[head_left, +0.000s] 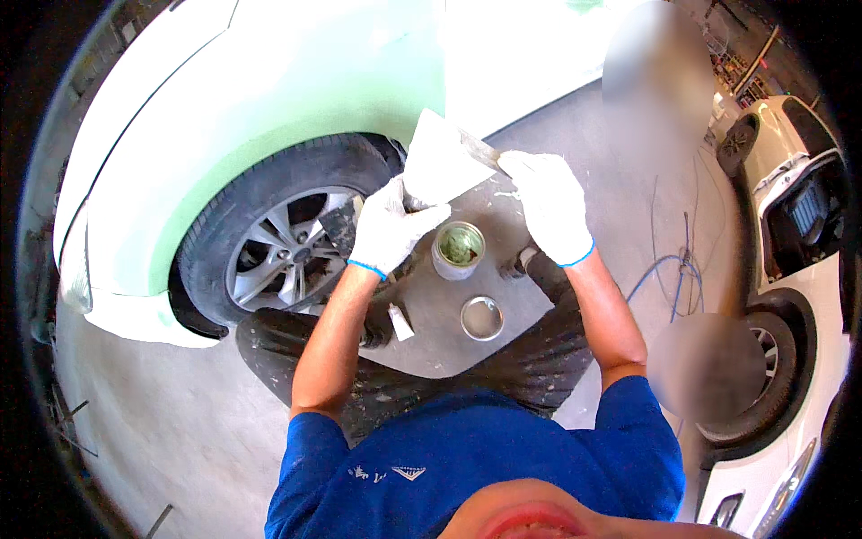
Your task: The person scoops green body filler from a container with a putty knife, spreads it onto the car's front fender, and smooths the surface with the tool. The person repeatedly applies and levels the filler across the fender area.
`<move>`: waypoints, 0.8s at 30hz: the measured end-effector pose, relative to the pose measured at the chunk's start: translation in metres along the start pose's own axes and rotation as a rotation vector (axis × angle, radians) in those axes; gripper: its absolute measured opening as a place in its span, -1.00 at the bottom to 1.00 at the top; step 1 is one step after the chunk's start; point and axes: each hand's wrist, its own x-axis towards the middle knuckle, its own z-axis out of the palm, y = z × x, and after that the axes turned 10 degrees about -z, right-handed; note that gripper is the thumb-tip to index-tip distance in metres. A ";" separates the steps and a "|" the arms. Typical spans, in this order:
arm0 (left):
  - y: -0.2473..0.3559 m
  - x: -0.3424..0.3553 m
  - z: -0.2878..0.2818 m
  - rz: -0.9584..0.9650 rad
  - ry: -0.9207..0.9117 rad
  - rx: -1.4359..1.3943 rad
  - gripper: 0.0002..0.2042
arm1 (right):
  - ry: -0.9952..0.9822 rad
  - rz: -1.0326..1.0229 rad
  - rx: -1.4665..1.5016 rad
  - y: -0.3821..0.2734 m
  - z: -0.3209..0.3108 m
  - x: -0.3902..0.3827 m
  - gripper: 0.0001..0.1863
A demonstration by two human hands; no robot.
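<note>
My left hand (395,225), in a white glove with a blue cuff, is closed on the lower left of a pale flat sheet (444,157). My right hand (545,202), gloved the same way, pinches the sheet’s right corner. A dark square piece (339,225) shows beside my left hand; I cannot tell whether I hold it. Below my hands stands an open tin (458,244) with green paste inside. A round metal lid (481,319) and a small white tube (400,323) lie on the floor between my legs.
A pale green and white car body (269,63) with a wheel (292,251) is close in front and left. A second white car (786,144) stands at the right. Blue and dark hoses (673,269) lie on the grey floor (153,413) at my right.
</note>
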 end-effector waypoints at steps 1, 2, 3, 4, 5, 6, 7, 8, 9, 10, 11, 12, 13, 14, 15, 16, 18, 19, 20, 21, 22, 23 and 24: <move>-0.003 -0.001 -0.001 0.002 0.012 -0.015 -0.58 | -0.043 0.006 -0.040 -0.001 -0.001 0.004 -0.65; -0.011 0.004 -0.002 0.016 0.047 0.003 -0.56 | -0.014 0.019 -0.047 0.000 -0.001 0.006 -0.66; -0.007 0.004 -0.002 0.041 0.049 -0.049 -0.58 | 0.022 0.031 -0.055 0.005 0.001 0.010 -0.67; -0.003 0.001 0.001 0.067 0.048 -0.101 -0.59 | 0.058 0.044 -0.063 0.007 0.002 0.015 -0.67; 0.000 -0.003 0.002 0.092 0.047 -0.152 -0.61 | 0.121 0.138 0.130 0.003 0.003 0.019 -0.68; 0.004 -0.009 0.000 0.089 0.057 -0.174 -0.58 | 0.185 0.233 0.321 -0.009 0.001 0.023 -0.69; 0.006 -0.010 -0.006 0.062 0.047 -0.094 -0.55 | 0.249 0.323 0.515 -0.016 0.001 0.027 -0.70; 0.008 -0.010 -0.008 0.077 0.078 -0.054 -0.54 | 0.182 0.266 0.496 -0.016 0.001 0.032 -0.72; 0.010 -0.009 -0.011 0.097 0.121 -0.015 -0.53 | 0.089 0.179 0.364 -0.009 0.001 0.037 -0.72; 0.009 -0.014 -0.009 0.084 0.129 -0.068 -0.54 | -0.036 0.111 0.233 0.003 -0.001 0.035 -0.72; 0.015 -0.015 -0.013 0.047 0.108 -0.130 -0.53 | -0.159 0.039 0.103 0.013 -0.002 0.035 -0.72; 0.013 -0.007 -0.014 0.045 0.115 -0.111 -0.53 | -0.186 0.076 0.101 0.018 -0.007 0.044 -0.72; 0.013 -0.003 -0.014 0.044 0.123 -0.091 -0.53 | -0.047 0.173 0.288 0.013 -0.002 0.044 -0.72; 0.011 -0.010 -0.016 -0.039 0.107 -0.067 -0.52 | 0.093 0.269 0.473 0.005 0.004 0.042 -0.71; 0.007 -0.019 -0.011 -0.070 0.099 -0.074 -0.52 | 0.221 0.386 0.663 -0.005 0.009 0.034 -0.71; 0.012 -0.015 -0.011 -0.054 0.095 -0.066 -0.52 | 0.221 0.419 0.636 -0.006 0.015 0.035 -0.66; 0.009 -0.017 -0.014 -0.055 0.116 -0.021 -0.52 | 0.103 0.303 0.550 -0.009 0.016 0.036 -0.67; 0.005 -0.017 -0.015 -0.076 0.124 -0.026 -0.53 | 0.035 0.229 0.485 -0.003 0.016 0.040 -0.68; 0.001 -0.017 -0.016 -0.099 0.131 -0.030 -0.53 | 0.076 0.240 0.501 -0.002 0.018 0.037 -0.69; 0.002 -0.014 -0.015 -0.108 0.130 -0.041 -0.54 | 0.119 0.248 0.500 0.000 0.018 0.034 -0.70; 0.003 -0.016 -0.018 -0.152 0.131 -0.020 -0.56 | 0.162 0.256 0.500 0.002 0.019 0.032 -0.70; 0.010 -0.002 -0.021 -0.150 0.136 -0.002 -0.57 | 0.169 0.321 0.545 0.000 0.021 0.030 -0.71; 0.013 0.000 -0.017 -0.125 0.096 -0.051 -0.58 | 0.188 0.385 0.587 -0.004 0.023 0.032 -0.72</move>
